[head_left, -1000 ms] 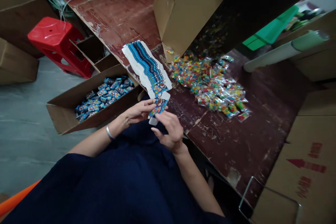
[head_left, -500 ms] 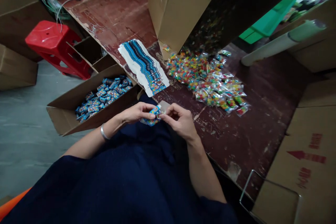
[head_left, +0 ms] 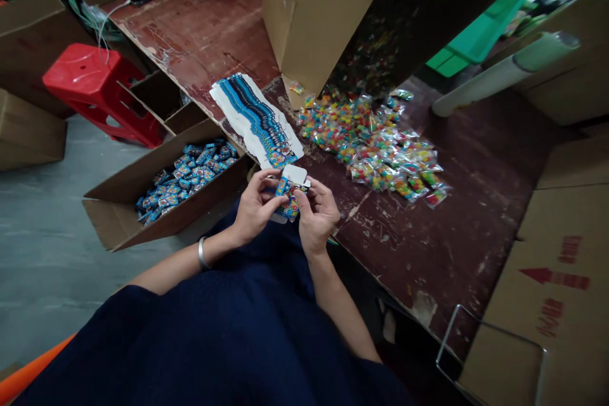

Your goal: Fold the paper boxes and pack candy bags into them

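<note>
Since the earlier frame I have raised the carton [head_left: 288, 193] and turned it upright, its white flap now open on top. My left hand [head_left: 254, 206] and right hand [head_left: 316, 216] pinch its sides; the flats [head_left: 257, 120] lie just beyond, the packets [head_left: 375, 146] beyond-right.

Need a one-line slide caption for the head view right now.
Both hands, left hand and right hand, hold a small printed box beside fanned flat cartons and candy packets.
</note>
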Tool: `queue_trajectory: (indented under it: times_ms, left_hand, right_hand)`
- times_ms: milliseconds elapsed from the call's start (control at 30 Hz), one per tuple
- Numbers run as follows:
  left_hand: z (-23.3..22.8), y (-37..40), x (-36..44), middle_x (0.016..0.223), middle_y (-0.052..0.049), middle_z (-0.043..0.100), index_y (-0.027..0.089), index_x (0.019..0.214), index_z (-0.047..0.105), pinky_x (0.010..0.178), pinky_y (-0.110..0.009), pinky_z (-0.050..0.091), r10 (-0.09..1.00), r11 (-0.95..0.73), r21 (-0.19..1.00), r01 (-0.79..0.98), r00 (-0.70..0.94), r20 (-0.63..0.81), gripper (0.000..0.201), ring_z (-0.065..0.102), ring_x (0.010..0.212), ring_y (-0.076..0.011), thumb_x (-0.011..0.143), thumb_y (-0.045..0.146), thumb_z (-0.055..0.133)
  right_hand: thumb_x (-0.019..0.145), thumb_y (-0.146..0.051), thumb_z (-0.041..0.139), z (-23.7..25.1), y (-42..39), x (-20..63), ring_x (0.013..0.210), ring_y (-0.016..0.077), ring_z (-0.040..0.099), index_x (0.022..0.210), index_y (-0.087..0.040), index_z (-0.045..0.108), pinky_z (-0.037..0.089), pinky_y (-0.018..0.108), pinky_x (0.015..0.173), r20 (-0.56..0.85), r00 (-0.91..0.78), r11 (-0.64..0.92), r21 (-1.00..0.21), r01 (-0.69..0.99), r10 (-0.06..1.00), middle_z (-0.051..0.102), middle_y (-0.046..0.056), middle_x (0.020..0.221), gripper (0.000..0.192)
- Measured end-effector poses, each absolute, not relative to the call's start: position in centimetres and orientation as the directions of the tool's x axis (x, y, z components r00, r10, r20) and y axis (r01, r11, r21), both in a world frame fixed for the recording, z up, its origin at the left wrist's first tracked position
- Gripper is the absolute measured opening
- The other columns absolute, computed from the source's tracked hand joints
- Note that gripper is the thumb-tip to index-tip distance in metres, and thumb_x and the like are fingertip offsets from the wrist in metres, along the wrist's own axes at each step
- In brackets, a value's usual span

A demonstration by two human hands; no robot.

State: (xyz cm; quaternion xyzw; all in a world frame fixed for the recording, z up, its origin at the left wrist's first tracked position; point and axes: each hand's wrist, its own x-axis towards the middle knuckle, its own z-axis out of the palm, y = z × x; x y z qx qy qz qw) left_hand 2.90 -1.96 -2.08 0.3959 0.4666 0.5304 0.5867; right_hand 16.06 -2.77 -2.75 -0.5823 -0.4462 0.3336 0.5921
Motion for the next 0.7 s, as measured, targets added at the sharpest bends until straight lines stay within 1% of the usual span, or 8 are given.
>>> queue_trajectory:
  times_ms: [100,233,367,433,533,600,633,700]
  left_hand:
    - [-2.2,-2.0,2.3,0.121,-0.007,0.071,0.022,0.134,0.065,0.081,-0.027,0.063,0.988,0.111,0.980,-0.163,0.125,-0.091,0.056,0.072,0.080,-0.0124,0.081,0.028,0.082]
    - [-2.2,-1.4,1.6,0.119,-0.009,0.071,0.020,0.138,0.064,0.083,-0.028,0.062,0.950,0.135,0.974,-0.183,0.303,-0.075,0.056,0.074,0.094,-0.0185,0.084,0.027,0.078]
    - [-1.9,-1.3,1.4,0.122,-0.011,0.071,0.020,0.142,0.062,0.082,-0.027,0.061,0.934,0.109,0.983,-0.149,0.354,-0.050,0.055,0.073,0.096,-0.0187,0.089,0.025,0.073]
    - [-1.9,-1.4,1.3,0.124,-0.011,0.071,0.019,0.140,0.063,0.083,-0.028,0.061,0.934,0.098,0.985,-0.141,0.356,-0.042,0.052,0.072,0.098,-0.0196,0.089,0.024,0.073]
    - [-2.2,-1.4,1.1,0.121,-0.010,0.073,0.017,0.127,0.069,0.090,-0.030,0.060,0.930,0.105,0.983,-0.152,0.364,-0.043,0.041,0.072,0.102,-0.0212,0.086,0.024,0.076]
    - [-2.3,-1.1,1.0,0.114,-0.009,0.074,0.017,0.120,0.070,0.087,-0.029,0.060,0.926,0.130,0.981,-0.146,0.371,-0.067,0.037,0.073,0.096,-0.0196,0.085,0.024,0.078]
    - [-2.3,-0.9,0.9,0.112,-0.008,0.073,0.017,0.118,0.070,0.083,-0.028,0.060,0.924,0.143,0.980,-0.141,0.373,-0.081,0.036,0.072,0.092,-0.0179,0.084,0.024,0.079]
    - [-2.1,-0.3,0.9,0.110,-0.007,0.071,0.017,0.114,0.069,0.076,-0.025,0.059,0.931,0.151,0.976,-0.156,0.354,-0.088,0.037,0.070,0.086,-0.0149,0.081,0.025,0.082]
  right_hand:
    - [0.087,-0.043,0.078,-3.4,-2.4,16.3,0.092,0.0222,0.074,0.118,-0.023,0.073,0.062,0.037,0.086,0.228,0.381,0.173,-0.969,0.174,0.896,0.076,0.007,0.105,0.037]
    - [0.092,-0.040,0.075,-4.2,-2.6,17.1,0.094,0.0233,0.072,0.119,-0.025,0.076,0.061,0.039,0.085,0.367,0.335,0.276,-0.916,0.290,0.868,0.073,0.007,0.103,0.031]
    - [0.094,-0.036,0.073,-4.4,-2.7,17.7,0.093,0.0227,0.071,0.119,-0.026,0.077,0.060,0.038,0.083,0.494,0.259,0.361,-0.829,0.426,0.830,0.073,0.007,0.103,0.027]
    - [0.096,-0.038,0.070,-4.2,-2.5,17.8,0.091,0.0222,0.071,0.111,-0.025,0.078,0.059,0.037,0.081,0.503,0.250,0.354,-0.813,0.463,0.828,0.073,0.006,0.099,0.022]
    - [0.099,-0.038,0.065,-3.5,-2.3,17.7,0.090,0.0216,0.071,0.094,-0.023,0.076,0.059,0.038,0.083,0.469,0.238,0.328,-0.827,0.457,0.851,0.073,0.006,0.096,0.019]
    - [0.100,-0.037,0.063,-3.2,-2.2,17.5,0.094,0.0222,0.071,0.087,-0.023,0.072,0.059,0.039,0.088,0.440,0.210,0.318,-0.841,0.438,0.873,0.074,0.007,0.099,0.021]
    - [0.100,-0.037,0.063,-3.1,-2.2,17.3,0.098,0.0226,0.072,0.087,-0.023,0.071,0.059,0.040,0.090,0.424,0.202,0.312,-0.851,0.423,0.883,0.074,0.007,0.102,0.021]
    - [0.099,-0.038,0.064,-3.0,-2.1,17.1,0.101,0.0225,0.073,0.096,-0.023,0.069,0.060,0.039,0.091,0.383,0.225,0.293,-0.889,0.352,0.896,0.074,0.008,0.108,0.016]
